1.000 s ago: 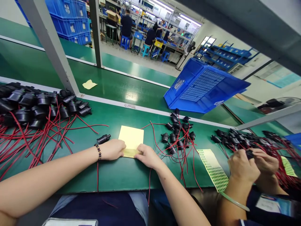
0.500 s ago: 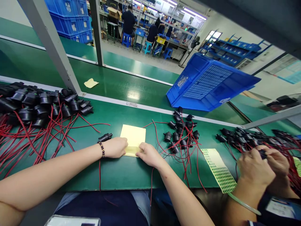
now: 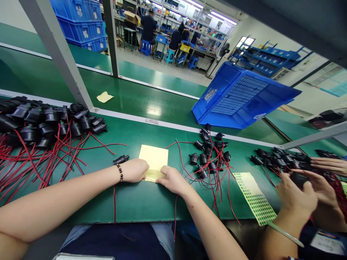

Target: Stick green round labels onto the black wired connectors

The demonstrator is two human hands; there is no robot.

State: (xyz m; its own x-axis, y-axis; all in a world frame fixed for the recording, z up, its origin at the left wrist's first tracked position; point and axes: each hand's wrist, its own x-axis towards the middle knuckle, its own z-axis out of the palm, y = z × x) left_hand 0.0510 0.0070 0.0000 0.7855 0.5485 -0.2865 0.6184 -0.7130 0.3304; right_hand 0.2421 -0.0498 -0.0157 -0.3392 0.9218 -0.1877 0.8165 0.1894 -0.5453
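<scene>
A pale yellow paper sheet lies on the green bench in front of me. Along its near edge runs a darker, glossy strip, either a fold or film; I cannot tell which. My left hand is closed on the left end of this strip, and my right hand pinches the right end between thumb and fingers. Just behind my left wrist lies a black cylindrical part with a red wire, mostly covered by the wrist. Right of my right hand is a cluster of similar black parts with red wires.
Many black wired parts are heaped at the left. A blue crate stands tilted behind the bench rail. A sheet of green stickers lies at the right, beside a co-worker's hands holding a black part. A paper scrap lies beyond the rail.
My hands stay on the sheet's near strip, almost unmoved. At the right, the co-worker's hands have shifted around the black part, and another hand has come in at the right edge.
</scene>
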